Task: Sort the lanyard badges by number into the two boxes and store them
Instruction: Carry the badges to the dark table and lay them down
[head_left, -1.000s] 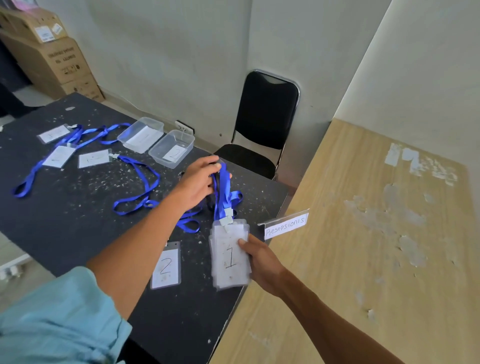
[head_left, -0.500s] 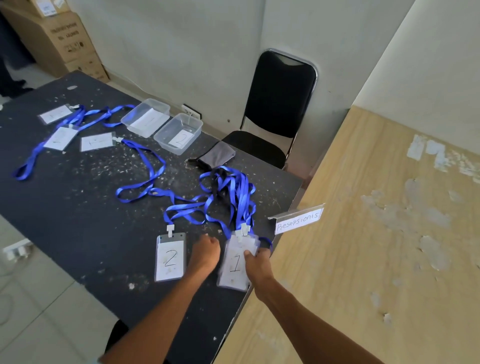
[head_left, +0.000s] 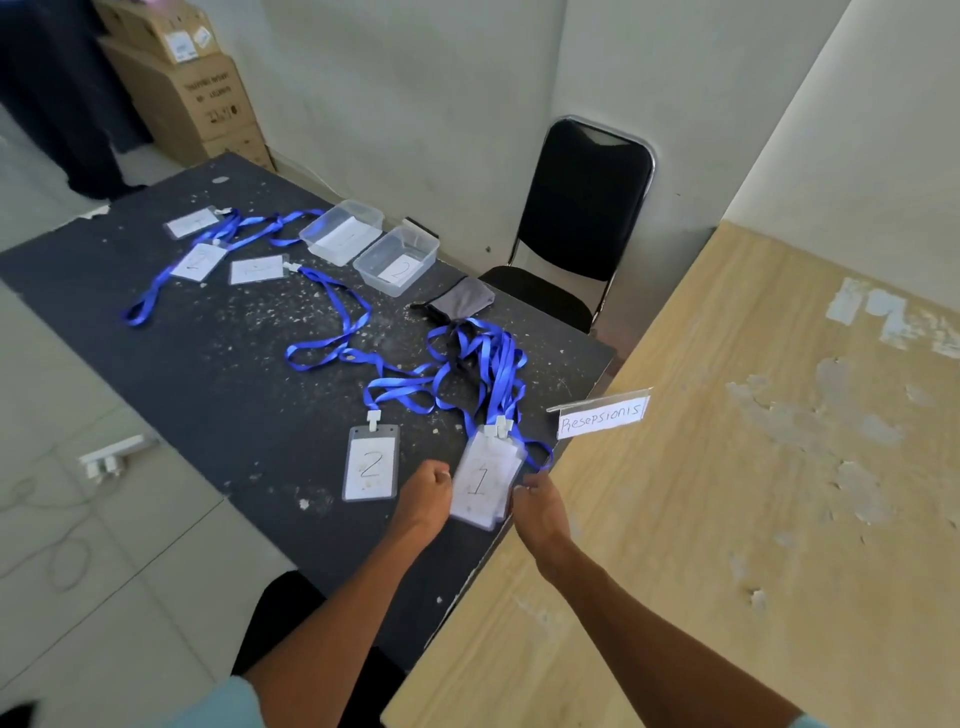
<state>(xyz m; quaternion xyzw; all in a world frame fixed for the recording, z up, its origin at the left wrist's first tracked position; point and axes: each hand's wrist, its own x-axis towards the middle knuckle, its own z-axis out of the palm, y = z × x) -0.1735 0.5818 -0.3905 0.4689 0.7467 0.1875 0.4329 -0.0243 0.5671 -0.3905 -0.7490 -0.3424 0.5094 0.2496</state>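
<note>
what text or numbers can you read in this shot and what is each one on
"Resepsionis": handwritten on the white desk sign at the wooden counter's edge.
"1": top badge of the stack between the two hands.
"2": single badge lying flat on the black table.
"2": paper slip inside the nearer clear box.
Farther clear box: slip too faint to read.
Three far badges: too small to read.
Cardboard cartons: print blurred.

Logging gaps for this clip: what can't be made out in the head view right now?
- Stack of badges: only the top "1" shows; the count and lower numbers are covered.
- Three far badges: numbers too small and faint.
- Far box: its paper label is unreadable.
- Left hand, right hand: grip on the stack unclear; fingertips hidden.
</note>
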